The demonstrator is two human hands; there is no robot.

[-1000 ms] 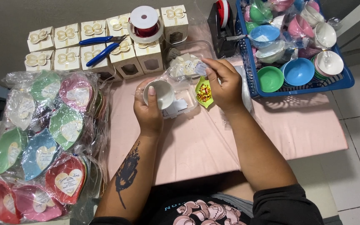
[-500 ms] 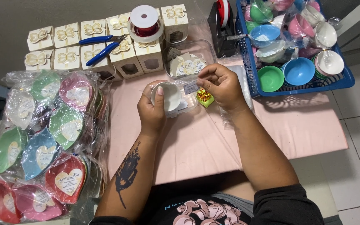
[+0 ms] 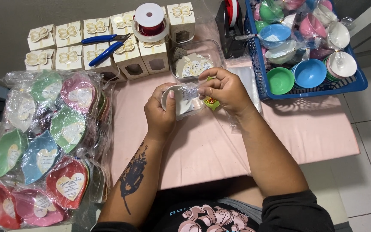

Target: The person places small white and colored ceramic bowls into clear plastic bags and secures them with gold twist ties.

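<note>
- At the near edge of the pink table (image 3: 237, 146), around six o'clock, I see only my two forearms reaching up over the cloth; nothing there to snag.
- At the centre, my left hand (image 3: 159, 114) is curled around a small white bowl (image 3: 173, 99), thumb over the rim, the bowl tilted toward me. I judge the grip shallow: a slip would drop the bowl onto the cloth.
- My right hand (image 3: 226, 90), at one o'clock from the bowl, is pinched narrow on a crinkled bit of clear wrap (image 3: 190, 91) touching the bowl's rim. Pulling too hard could tear the film or tug the bowl loose.
- Just under that hand a small yellow-green tag (image 3: 212, 103) lies on the table; I could sweep it off with my wrist.
- At nine o'clock the pile of wrapped heart-shaped dishes (image 3: 44, 141) sits slack near the edge; a left-elbow nudge could slide them.
- At twelve o'clock a clear tub of paper tags (image 3: 194, 64) stands just beyond my knuckles, easy to tip.
- Farther, at eleven, blue pliers (image 3: 104, 45) and a ribbon spool (image 3: 150, 19) rest on small gift boxes (image 3: 65, 47); a jolt could roll them off.
- At two o'clock the blue basket (image 3: 314, 88) of bowls overhangs the table corner.
</note>
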